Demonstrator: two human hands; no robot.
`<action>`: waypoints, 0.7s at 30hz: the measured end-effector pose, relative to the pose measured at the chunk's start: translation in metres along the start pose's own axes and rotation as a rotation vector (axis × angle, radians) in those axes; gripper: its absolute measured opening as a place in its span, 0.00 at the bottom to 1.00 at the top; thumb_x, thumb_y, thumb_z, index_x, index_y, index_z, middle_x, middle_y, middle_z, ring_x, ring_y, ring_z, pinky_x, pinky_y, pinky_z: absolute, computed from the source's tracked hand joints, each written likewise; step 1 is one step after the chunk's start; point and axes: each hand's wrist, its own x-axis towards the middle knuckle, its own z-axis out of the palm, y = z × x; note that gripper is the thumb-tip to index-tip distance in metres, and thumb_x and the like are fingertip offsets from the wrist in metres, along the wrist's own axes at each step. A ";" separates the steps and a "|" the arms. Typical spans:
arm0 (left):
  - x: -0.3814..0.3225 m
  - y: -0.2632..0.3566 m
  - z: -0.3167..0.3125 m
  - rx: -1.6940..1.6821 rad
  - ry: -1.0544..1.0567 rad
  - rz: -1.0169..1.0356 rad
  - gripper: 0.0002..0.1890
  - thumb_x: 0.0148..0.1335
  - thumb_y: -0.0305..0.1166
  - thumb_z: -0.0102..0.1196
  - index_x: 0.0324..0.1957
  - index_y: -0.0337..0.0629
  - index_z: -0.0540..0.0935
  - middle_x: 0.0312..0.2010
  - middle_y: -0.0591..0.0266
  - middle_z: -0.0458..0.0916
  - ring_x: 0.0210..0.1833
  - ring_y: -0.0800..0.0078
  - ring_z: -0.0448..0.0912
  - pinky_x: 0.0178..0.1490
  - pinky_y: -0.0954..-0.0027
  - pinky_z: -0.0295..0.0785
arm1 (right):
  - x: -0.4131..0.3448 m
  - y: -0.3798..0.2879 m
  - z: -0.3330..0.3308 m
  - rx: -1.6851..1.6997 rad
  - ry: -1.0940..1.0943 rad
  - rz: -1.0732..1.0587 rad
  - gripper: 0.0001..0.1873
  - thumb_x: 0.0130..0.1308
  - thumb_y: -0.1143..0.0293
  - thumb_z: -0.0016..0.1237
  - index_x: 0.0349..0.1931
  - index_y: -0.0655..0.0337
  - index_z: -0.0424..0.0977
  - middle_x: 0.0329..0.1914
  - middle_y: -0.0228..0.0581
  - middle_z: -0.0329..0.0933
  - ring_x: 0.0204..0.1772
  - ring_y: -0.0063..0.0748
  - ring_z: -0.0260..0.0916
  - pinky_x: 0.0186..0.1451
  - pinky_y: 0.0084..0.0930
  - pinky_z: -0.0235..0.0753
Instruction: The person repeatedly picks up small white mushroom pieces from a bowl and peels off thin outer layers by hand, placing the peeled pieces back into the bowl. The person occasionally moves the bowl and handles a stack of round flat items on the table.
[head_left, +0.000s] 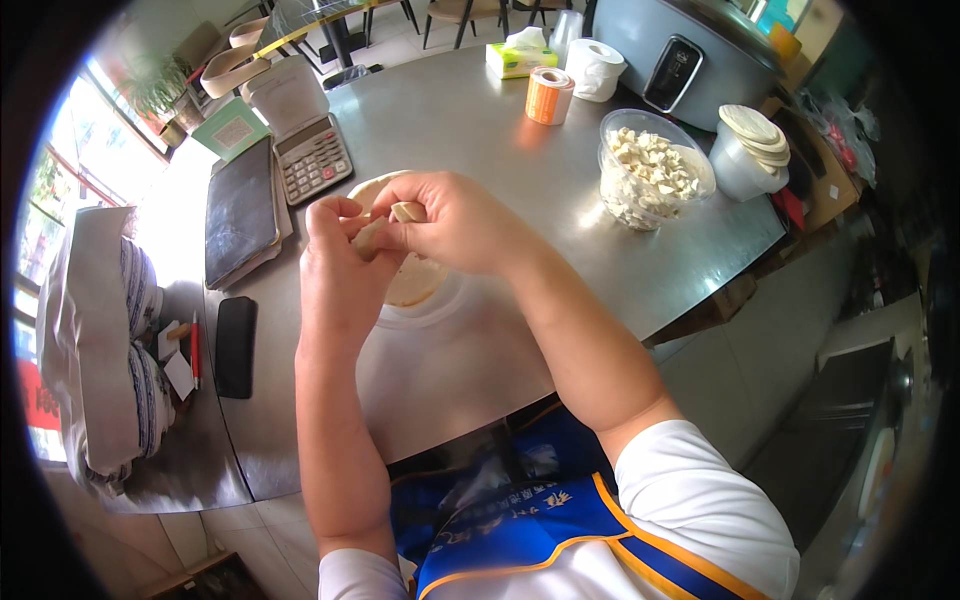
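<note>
My left hand (330, 259) pinches a torn piece of pale flatbread (367, 240) between thumb and fingers. My right hand (461, 221) meets it there, fingertips on the same bread, with a small broken chunk of bread (409, 212) tucked in its curled fingers. Directly beneath both hands is a translucent plastic bowl (451, 304), and round flatbread (420, 279) shows in it, partly covered by my hands. Farther right stands a clear plastic tub (616, 202) heaped with small bread pieces (652, 165).
A pale container (739, 169) topped with stacked flatbreads (754, 135) is at the table's right edge. Behind are a large grey cooker (675, 60), tissue rolls (594, 67) and a tissue box (517, 60). Leftward lie a calculator (311, 157), a black case (235, 345) and stacked bowls (146, 397).
</note>
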 end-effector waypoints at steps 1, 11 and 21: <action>0.000 -0.003 0.001 -0.085 0.011 0.018 0.28 0.61 0.27 0.72 0.57 0.37 0.69 0.43 0.50 0.87 0.41 0.64 0.86 0.48 0.64 0.81 | 0.000 0.001 0.003 0.006 0.035 -0.006 0.09 0.72 0.68 0.62 0.46 0.61 0.83 0.26 0.23 0.74 0.29 0.14 0.66 0.33 0.18 0.69; 0.002 -0.016 0.005 -0.802 0.006 0.045 0.09 0.70 0.20 0.62 0.46 0.39 0.75 0.41 0.56 0.85 0.37 0.75 0.84 0.39 0.73 0.81 | 0.001 0.004 0.000 0.434 0.106 0.011 0.03 0.74 0.71 0.59 0.43 0.59 0.81 0.32 0.27 0.78 0.33 0.17 0.72 0.36 0.19 0.74; 0.001 -0.012 0.007 -1.351 -0.009 -0.002 0.07 0.72 0.21 0.61 0.45 0.40 0.76 0.42 0.54 0.86 0.35 0.71 0.84 0.36 0.71 0.80 | 0.003 0.012 0.018 1.104 0.052 -0.073 0.04 0.78 0.71 0.53 0.44 0.61 0.78 0.34 0.32 0.79 0.32 0.22 0.76 0.34 0.21 0.76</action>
